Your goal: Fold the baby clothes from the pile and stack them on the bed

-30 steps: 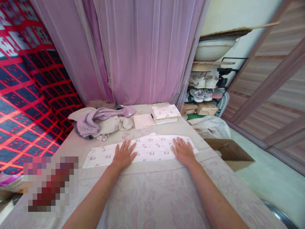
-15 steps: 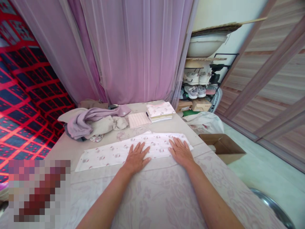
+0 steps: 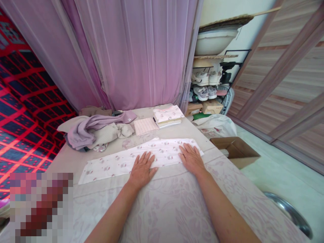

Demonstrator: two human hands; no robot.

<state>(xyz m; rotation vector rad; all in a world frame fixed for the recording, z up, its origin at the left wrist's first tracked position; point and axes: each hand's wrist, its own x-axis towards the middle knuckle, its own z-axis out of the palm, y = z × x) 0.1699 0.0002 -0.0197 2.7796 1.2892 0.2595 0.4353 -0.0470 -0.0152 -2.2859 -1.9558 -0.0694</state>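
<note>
A pair of white pants (image 3: 108, 166) with a small printed pattern lies flat on the bed (image 3: 162, 216), doubled lengthwise into a long strip. My left hand (image 3: 142, 170) rests palm down on its near edge around the middle, fingers stretched out and the thumb apart. Toward the strip's right end, my right hand (image 3: 191, 159) also lies flat on the cloth with its fingers extended. Neither hand grips anything. Beyond the pants are a folded striped cloth (image 3: 146, 126) and a small stack of folded clothes (image 3: 169, 114) with the same kind of print on top.
Rumpled clothes (image 3: 83, 133), mauve and beige, are heaped at the back left. Purple curtains (image 3: 131, 54) hang behind the bed. Off its right side stand a cardboard box (image 3: 234, 152), a metal basin (image 3: 288, 212) and a shoe rack (image 3: 211, 82). One patch at lower left is pixelated.
Both hands stay flat on the pants; the left fingers sit slightly closer together. The whole view has shifted a little. The pants keep their shape.
</note>
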